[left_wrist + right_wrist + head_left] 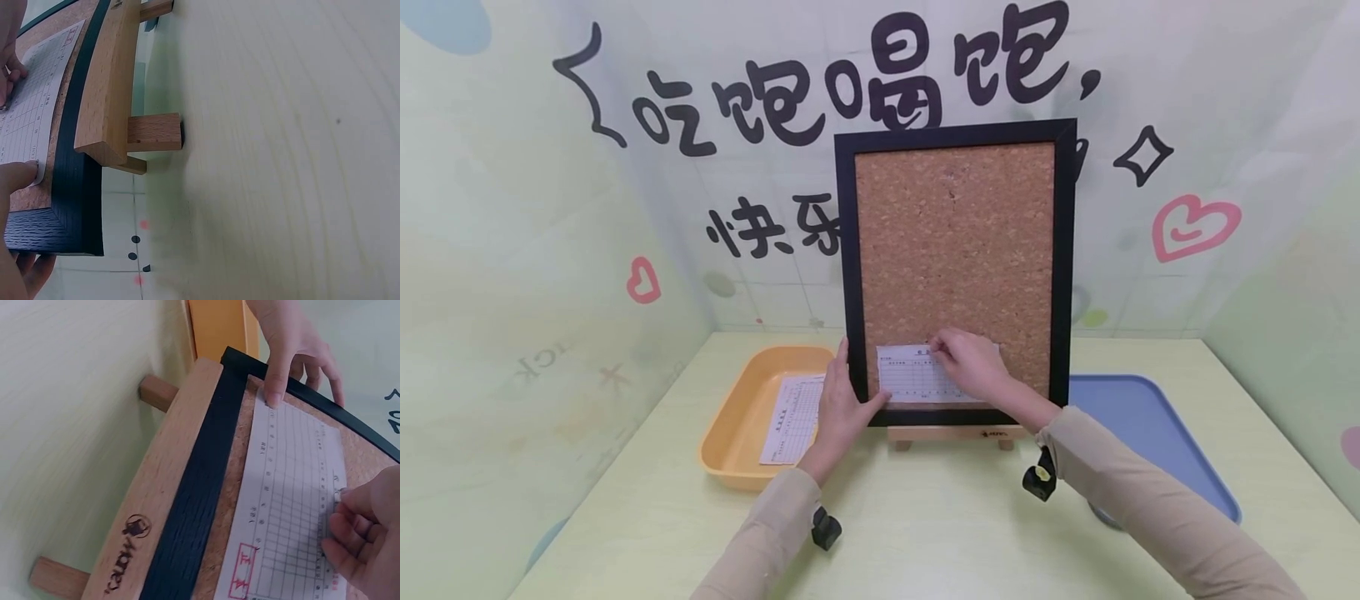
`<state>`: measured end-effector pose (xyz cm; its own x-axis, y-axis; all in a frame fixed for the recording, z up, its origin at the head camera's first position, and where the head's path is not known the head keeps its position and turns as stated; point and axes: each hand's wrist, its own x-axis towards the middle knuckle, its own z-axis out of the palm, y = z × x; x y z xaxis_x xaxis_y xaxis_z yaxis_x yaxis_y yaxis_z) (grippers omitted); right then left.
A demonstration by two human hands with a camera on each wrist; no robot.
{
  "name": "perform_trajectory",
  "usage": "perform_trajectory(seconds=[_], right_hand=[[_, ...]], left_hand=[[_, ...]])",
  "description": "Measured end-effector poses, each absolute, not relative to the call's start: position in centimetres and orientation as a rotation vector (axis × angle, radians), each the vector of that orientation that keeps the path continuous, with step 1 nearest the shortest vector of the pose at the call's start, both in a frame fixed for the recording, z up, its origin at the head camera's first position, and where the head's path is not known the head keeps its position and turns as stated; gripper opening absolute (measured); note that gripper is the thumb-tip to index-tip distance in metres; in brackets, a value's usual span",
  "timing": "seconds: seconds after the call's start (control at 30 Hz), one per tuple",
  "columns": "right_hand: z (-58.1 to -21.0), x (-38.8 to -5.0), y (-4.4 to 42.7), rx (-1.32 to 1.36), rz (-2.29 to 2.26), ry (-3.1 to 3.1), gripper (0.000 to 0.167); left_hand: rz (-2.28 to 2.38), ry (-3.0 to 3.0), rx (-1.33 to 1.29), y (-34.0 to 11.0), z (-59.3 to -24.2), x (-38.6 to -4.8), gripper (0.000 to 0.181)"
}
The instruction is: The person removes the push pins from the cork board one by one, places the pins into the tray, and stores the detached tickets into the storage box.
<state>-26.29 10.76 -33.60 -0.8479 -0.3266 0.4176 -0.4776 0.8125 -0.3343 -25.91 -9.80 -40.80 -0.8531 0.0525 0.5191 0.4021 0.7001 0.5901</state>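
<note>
A black-framed corkboard (955, 250) leans upright on a small wooden easel (957, 433). Low on the cork lies a printed form (898, 377) with a ruled table. My left hand (842, 398) grips the frame's lower left edge, fingers behind it and the thumb (275, 384) pressing the form's corner. At the form's upper edge, my right hand (973, 362) pinches what looks like a small pushpin (339, 494) against the paper. Fingertips cover most of the pin, so how deep it sits cannot be seen.
To the left stands an orange tray (718, 454) with more printed forms (792, 421) in it. A blue tray (1138, 433) lies to the right, partly behind my right forearm. A round rim (1103, 518) shows under that sleeve. Printed cloth walls surround the table.
</note>
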Motion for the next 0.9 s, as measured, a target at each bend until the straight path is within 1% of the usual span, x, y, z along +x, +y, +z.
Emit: perform_trajectory(seconds=[0.5, 0.9], right_hand=[[-34.7, -26.0, 13.0, 0.612, 0.701, -2.61, 0.004], [-35.5, -25.3, 14.6, 0.609, 0.755, -2.614, 0.005]], left_hand=[[-0.956, -2.422, -0.374, -9.9, -40.7, -25.9, 0.101], [-0.826, -2.408, -0.371, -10.5, -40.1, -25.7, 0.097]])
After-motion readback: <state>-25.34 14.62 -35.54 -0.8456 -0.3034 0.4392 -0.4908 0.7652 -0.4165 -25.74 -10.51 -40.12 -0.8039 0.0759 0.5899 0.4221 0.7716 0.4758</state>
